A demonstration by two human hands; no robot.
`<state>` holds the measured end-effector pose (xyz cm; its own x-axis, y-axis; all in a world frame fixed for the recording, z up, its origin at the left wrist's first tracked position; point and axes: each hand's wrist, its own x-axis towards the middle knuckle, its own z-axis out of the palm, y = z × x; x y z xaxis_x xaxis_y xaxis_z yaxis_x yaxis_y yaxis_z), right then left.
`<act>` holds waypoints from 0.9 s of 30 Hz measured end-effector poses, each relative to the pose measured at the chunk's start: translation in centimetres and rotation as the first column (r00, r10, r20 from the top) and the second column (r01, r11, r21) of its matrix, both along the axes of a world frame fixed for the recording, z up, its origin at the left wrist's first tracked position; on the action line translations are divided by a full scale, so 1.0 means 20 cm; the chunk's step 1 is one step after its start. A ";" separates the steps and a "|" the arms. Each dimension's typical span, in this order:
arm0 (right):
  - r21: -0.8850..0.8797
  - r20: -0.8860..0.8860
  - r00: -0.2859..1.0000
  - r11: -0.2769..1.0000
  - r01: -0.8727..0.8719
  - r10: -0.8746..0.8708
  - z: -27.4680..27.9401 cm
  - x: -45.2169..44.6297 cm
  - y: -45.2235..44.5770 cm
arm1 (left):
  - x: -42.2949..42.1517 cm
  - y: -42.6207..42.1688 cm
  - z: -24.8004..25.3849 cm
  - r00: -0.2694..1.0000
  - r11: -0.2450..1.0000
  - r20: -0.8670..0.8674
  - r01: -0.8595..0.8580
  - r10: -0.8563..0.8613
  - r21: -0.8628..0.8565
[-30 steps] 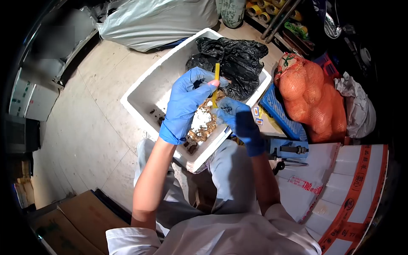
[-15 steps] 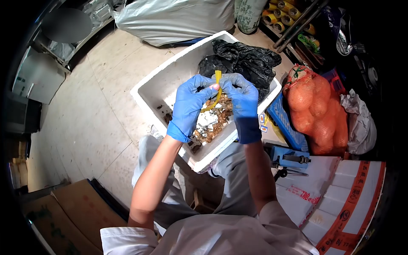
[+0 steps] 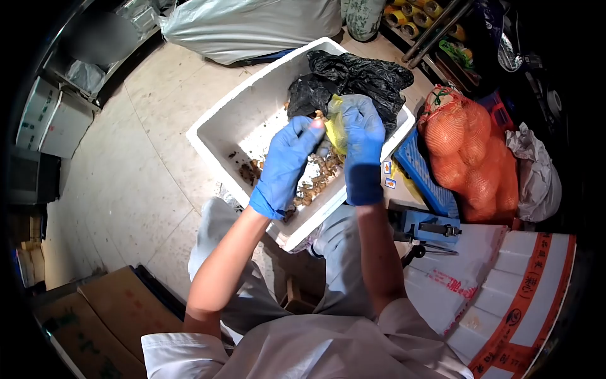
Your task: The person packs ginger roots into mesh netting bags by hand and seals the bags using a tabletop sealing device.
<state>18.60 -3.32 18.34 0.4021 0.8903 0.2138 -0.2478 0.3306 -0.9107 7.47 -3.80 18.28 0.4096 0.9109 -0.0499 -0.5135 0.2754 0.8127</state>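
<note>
My left hand (image 3: 287, 161), in a blue glove with the thumb tip showing through, is closed in a pinch over a white foam box (image 3: 218, 148). At its fingertips is a small brown lump (image 3: 320, 115), too small to name. My right hand (image 3: 361, 136), also gloved in blue, grips a yellow mesh net (image 3: 338, 125) that hangs down beside the left fingers. Below the hands, many small brown knobbly pieces (image 3: 309, 191) lie in the box, with dark crumbs around them. A crumpled black plastic bag (image 3: 372, 79) fills the box's far right end.
Right of the box are a blue plastic basket (image 3: 426, 174), a red net sack of large round produce (image 3: 470, 155) and a crumpled white bag (image 3: 536, 170). White cartons (image 3: 486, 284) stand at lower right. A brown cardboard box (image 3: 120, 309) sits at lower left, a large silver-grey bag (image 3: 246, 28) at the back.
The yellow net, a narrow strip stretched between both hands before, now hangs spread out from my right hand. My left hand has moved slightly down and away from it, with a brown lump showing at its fingertips.
</note>
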 end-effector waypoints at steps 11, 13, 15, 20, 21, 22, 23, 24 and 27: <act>-0.049 0.315 0.909 0.961 -0.271 0.272 -0.01 0.01 -0.04 | -0.12 0.07 0.06 0.969 0.961 -0.060 0.230 -0.241 -0.150; -0.059 0.307 0.909 0.959 -0.277 0.282 -0.05 0.02 -0.03 | -0.16 0.07 0.10 0.925 0.924 -0.128 0.331 -0.358 -0.193; -0.070 0.298 0.907 0.955 -0.290 0.297 -0.07 0.02 -0.02 | -0.17 0.07 0.09 0.913 0.933 -0.209 0.319 -0.350 -0.169; -0.193 0.148 0.918 0.921 -0.338 0.368 -0.06 0.00 0.01 | -0.10 0.06 0.00 0.984 0.976 -0.113 0.117 -0.139 -0.186; -0.194 0.149 0.918 0.921 -0.338 0.368 -0.06 0.00 0.02 | -0.10 0.08 -0.05 0.987 0.983 -0.133 0.072 -0.095 -0.170; -0.112 0.292 0.933 0.977 -0.184 0.209 -0.07 0.00 0.04 | -0.10 0.09 -0.07 0.987 0.983 -0.132 0.071 -0.094 -0.170; -0.008 0.415 0.909 0.999 -0.037 0.037 -0.08 0.01 0.06 | -0.10 0.09 -0.08 0.992 0.990 -0.122 0.020 -0.037 -0.136; -0.007 0.416 0.909 0.999 -0.041 0.040 -0.12 0.03 0.07 | -0.11 0.10 -0.08 0.993 0.994 -0.112 -0.033 0.022 -0.103; -0.261 0.274 0.823 0.862 -0.435 0.498 -0.14 0.04 0.05 | -0.08 0.09 -0.10 0.997 0.994 -0.061 -0.062 0.057 -0.094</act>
